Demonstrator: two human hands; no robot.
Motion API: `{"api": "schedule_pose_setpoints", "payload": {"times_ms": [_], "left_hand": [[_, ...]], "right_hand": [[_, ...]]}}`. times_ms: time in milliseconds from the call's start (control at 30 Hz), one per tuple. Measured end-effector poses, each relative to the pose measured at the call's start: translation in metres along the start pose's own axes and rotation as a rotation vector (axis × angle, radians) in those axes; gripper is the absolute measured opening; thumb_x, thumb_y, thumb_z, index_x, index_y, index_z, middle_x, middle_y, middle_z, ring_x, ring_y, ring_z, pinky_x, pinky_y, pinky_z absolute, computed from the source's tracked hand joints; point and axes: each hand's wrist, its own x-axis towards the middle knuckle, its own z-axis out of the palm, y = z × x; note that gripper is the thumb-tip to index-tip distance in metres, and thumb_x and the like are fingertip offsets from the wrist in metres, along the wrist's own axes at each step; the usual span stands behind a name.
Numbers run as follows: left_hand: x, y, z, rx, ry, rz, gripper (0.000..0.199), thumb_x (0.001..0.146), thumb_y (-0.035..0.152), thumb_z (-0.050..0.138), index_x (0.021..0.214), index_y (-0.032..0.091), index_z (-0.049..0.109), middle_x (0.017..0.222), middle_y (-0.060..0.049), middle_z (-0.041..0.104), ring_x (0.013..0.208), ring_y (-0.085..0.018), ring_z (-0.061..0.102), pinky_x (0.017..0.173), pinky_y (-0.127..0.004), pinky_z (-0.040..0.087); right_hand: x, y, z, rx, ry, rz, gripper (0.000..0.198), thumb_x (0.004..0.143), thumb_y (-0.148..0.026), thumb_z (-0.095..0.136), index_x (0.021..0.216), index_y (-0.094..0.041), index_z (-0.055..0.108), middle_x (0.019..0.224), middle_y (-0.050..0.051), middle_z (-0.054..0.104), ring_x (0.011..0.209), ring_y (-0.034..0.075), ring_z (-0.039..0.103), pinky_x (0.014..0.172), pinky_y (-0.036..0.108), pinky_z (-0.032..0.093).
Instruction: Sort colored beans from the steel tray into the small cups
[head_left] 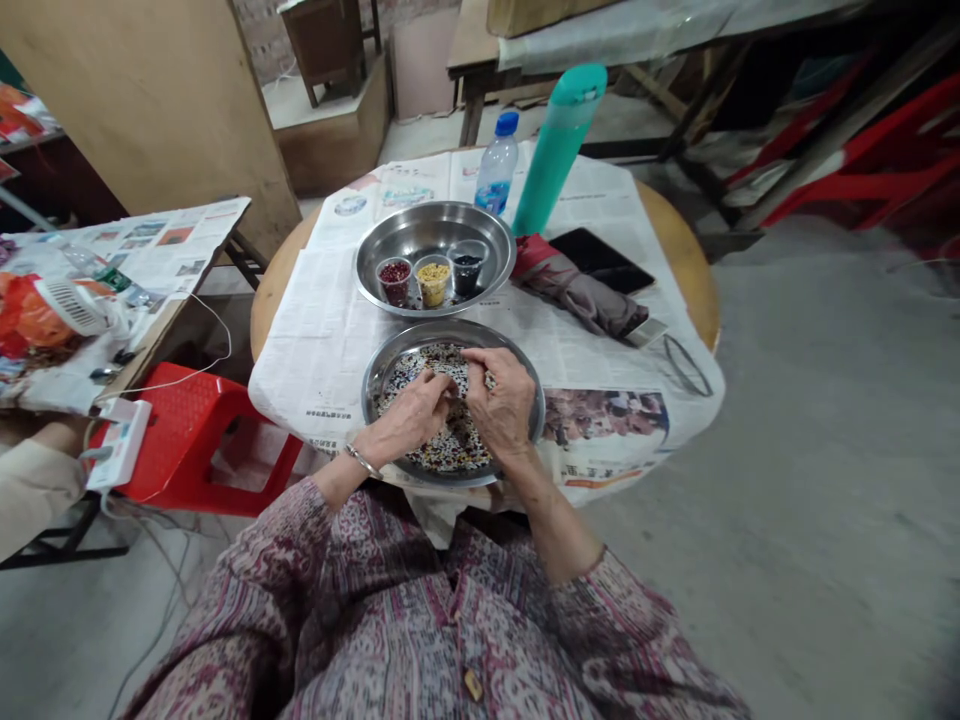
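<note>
A metal basin (533,425) right before me holds mixed small grains (450,458), pale, dark, red and yellow. Over its middle, my left hand (405,418) reaches in with fingertips pinched together among the grains. My right hand (501,398) hovers over the right half, thumb and fingers curled into a pinch. Whatever is between either hand's fingers is too small to make out. Just beyond stands a second metal basin (420,222) with three clear cups: one of red beans (394,284), one of yellow grains (433,284) and one of black grains (466,274).
Newspaper (300,330) covers the round table. A water bottle (498,165), a teal bottle (559,145), a folded umbrella (581,290), a dark tablet (600,260) and glasses (686,365) lie beyond and right. Left are a red stool (180,430), a power strip (120,445) and another person's sleeve (37,490).
</note>
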Motion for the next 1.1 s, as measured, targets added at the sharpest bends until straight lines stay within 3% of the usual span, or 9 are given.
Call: {"api": "schedule_pose_setpoints", "payload": {"times_ms": [100, 233, 367, 400, 600, 733, 867, 1100], "left_hand": [[0.005, 0.002, 0.000, -0.107, 0.065, 0.057, 0.029, 0.090, 0.003, 0.040, 0.110, 0.017, 0.056, 0.107, -0.006, 0.061, 0.106, -0.018, 0.058, 0.097, -0.034, 0.051], [0.008, 0.000, -0.008, -0.003, 0.144, -0.039, 0.025, 0.094, 0.017, 0.050, 0.118, 0.017, 0.056, 0.120, -0.009, 0.058, 0.114, -0.022, 0.054, 0.102, -0.040, 0.048], [0.009, 0.000, -0.008, 0.169, -0.016, -0.102, 0.068, 0.078, 0.044, 0.076, 0.136, 0.021, 0.047, 0.146, -0.014, 0.041, 0.132, -0.035, 0.039, 0.105, -0.055, 0.043], [0.010, 0.001, -0.004, 0.179, -0.049, -0.100, 0.071, 0.076, 0.044, 0.078, 0.136, 0.021, 0.047, 0.146, -0.014, 0.040, 0.133, -0.036, 0.038, 0.105, -0.056, 0.042], [0.015, 0.000, 0.025, 0.052, -0.059, 0.041, 0.024, 0.087, 0.016, 0.061, 0.111, 0.014, 0.061, 0.115, -0.011, 0.061, 0.113, -0.025, 0.056, 0.105, -0.041, 0.046], [0.010, 0.000, 0.026, 0.014, -0.031, 0.048, 0.020, 0.086, 0.008, 0.056, 0.104, 0.014, 0.063, 0.108, -0.010, 0.066, 0.110, -0.024, 0.061, 0.101, -0.038, 0.049], [-0.003, 0.002, 0.007, 0.017, -0.007, 0.053, 0.009, 0.090, 0.015, 0.060, 0.099, 0.016, 0.062, 0.103, -0.007, 0.067, 0.107, -0.022, 0.062, 0.098, -0.037, 0.051], [-0.025, 0.003, -0.009, 0.105, 0.013, 0.020, 0.018, 0.090, 0.026, 0.069, 0.104, 0.018, 0.061, 0.105, -0.004, 0.067, 0.106, -0.020, 0.063, 0.110, -0.041, 0.043]], "right_hand": [[-0.001, 0.000, -0.001, -0.007, -0.009, 0.012, 0.026, 0.092, -0.022, 0.045, 0.095, -0.021, 0.071, 0.095, 0.007, 0.073, 0.091, 0.022, 0.065, 0.085, 0.038, 0.050], [-0.001, 0.000, -0.001, 0.002, 0.003, 0.005, 0.026, 0.092, -0.021, 0.045, 0.096, -0.020, 0.071, 0.095, 0.007, 0.073, 0.093, 0.022, 0.065, 0.087, 0.039, 0.049], [-0.001, 0.000, 0.000, 0.014, 0.022, -0.013, 0.025, 0.092, -0.021, 0.046, 0.095, -0.020, 0.071, 0.093, 0.007, 0.073, 0.091, 0.022, 0.065, 0.085, 0.038, 0.050], [0.000, 0.000, 0.000, 0.018, 0.028, -0.017, 0.025, 0.092, -0.021, 0.046, 0.094, -0.020, 0.071, 0.093, 0.007, 0.073, 0.090, 0.022, 0.066, 0.085, 0.038, 0.051], [0.001, 0.000, -0.001, 0.042, 0.031, -0.021, 0.024, 0.093, -0.021, 0.047, 0.093, -0.020, 0.071, 0.092, 0.007, 0.073, 0.089, 0.022, 0.066, 0.085, 0.038, 0.051], [-0.001, 0.001, 0.000, 0.039, 0.026, -0.014, 0.024, 0.092, -0.019, 0.047, 0.094, -0.020, 0.071, 0.093, 0.007, 0.073, 0.090, 0.022, 0.066, 0.086, 0.039, 0.051], [-0.003, 0.002, -0.001, 0.025, 0.002, 0.006, 0.024, 0.093, -0.020, 0.046, 0.095, -0.021, 0.071, 0.095, 0.007, 0.073, 0.093, 0.022, 0.065, 0.088, 0.040, 0.050], [-0.002, 0.002, 0.000, 0.021, -0.022, 0.016, 0.025, 0.091, -0.019, 0.046, 0.094, -0.021, 0.070, 0.094, 0.006, 0.073, 0.091, 0.021, 0.064, 0.088, 0.040, 0.050]]}}
